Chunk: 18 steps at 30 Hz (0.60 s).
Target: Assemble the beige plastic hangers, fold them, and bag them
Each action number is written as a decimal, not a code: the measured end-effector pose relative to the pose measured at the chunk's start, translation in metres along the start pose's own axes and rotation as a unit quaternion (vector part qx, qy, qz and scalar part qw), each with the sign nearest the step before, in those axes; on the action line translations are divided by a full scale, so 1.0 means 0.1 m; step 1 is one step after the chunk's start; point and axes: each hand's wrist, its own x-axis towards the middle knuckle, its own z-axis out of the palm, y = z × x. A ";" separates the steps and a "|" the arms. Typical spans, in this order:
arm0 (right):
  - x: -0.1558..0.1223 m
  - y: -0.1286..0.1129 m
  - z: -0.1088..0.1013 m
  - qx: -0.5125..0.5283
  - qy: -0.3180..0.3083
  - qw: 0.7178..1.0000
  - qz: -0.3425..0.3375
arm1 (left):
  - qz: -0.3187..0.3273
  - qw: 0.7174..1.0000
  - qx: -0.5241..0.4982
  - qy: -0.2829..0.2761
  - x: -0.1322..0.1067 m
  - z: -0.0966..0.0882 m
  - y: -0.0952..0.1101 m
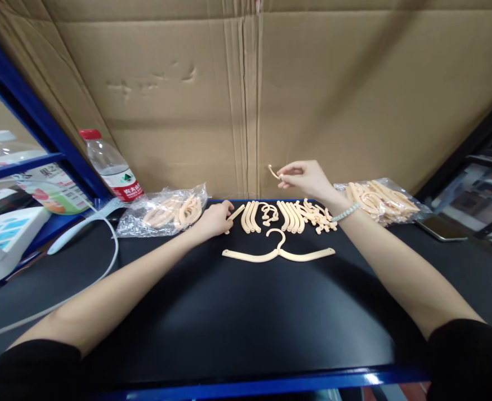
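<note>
My left hand (214,219) rests on the black table, fingers closed on one curved peach plastic arm piece (236,212) at the left end of a row of such arms (251,216). My right hand (303,177), with a bead bracelet on the wrist, is raised above the table and pinches a small peach hook piece (273,171). Below it lie small hooks (269,213), more curved arms (292,216) and a heap of small parts (318,217). An assembled peach hanger (278,253) lies flat in front of the row.
A clear bag of peach parts (165,212) sits at the left, another bag (380,199) at the right. A water bottle (111,166) stands back left by a blue frame. A white cable (103,262) curves at left. A phone (440,227) lies at right. Cardboard wall behind.
</note>
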 end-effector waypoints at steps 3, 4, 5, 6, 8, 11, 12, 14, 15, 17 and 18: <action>-0.16 -0.12 -0.05 0.104 0.016 0.994 0.008 | -0.034 0.997 -0.071 -0.023 0.01 -0.19 0.02; -0.25 -0.16 -0.05 0.137 0.017 0.990 0.019 | -0.045 0.994 -0.099 -0.028 -0.02 -0.24 0.04; -0.35 -0.19 -0.06 0.161 0.014 0.986 0.035 | -0.051 0.989 -0.132 -0.031 -0.06 -0.27 0.08; -0.47 -0.22 -0.06 0.176 0.014 0.983 0.053 | -0.052 0.984 -0.169 -0.032 -0.12 -0.29 0.12; -0.70 -0.25 -0.05 0.196 0.012 0.976 0.091 | -0.050 0.966 -0.254 -0.022 -0.31 -0.24 0.23; -1.01 -0.23 0.00 0.270 0.011 0.952 0.141 | -0.055 0.933 -0.356 -0.018 -0.68 -0.02 0.38; -1.09 -0.21 0.02 0.294 0.016 0.942 0.158 | -0.056 0.924 -0.378 -0.021 -0.80 0.07 0.43; -1.24 -0.18 0.09 0.328 0.032 0.925 0.189 | -0.066 0.872 -0.483 -0.053 -1.02 0.24 0.50; -1.30 -0.18 0.12 0.340 0.040 0.917 0.204 | -0.064 0.841 -0.531 -0.077 -1.10 0.30 0.52; -1.39 -0.18 0.17 0.364 0.051 0.901 0.230 | -0.040 0.818 -0.566 -0.095 -1.20 0.38 0.54; -1.43 -0.20 0.19 0.375 0.055 0.894 0.241 | -0.024 0.819 -0.566 -0.091 -1.23 0.41 0.55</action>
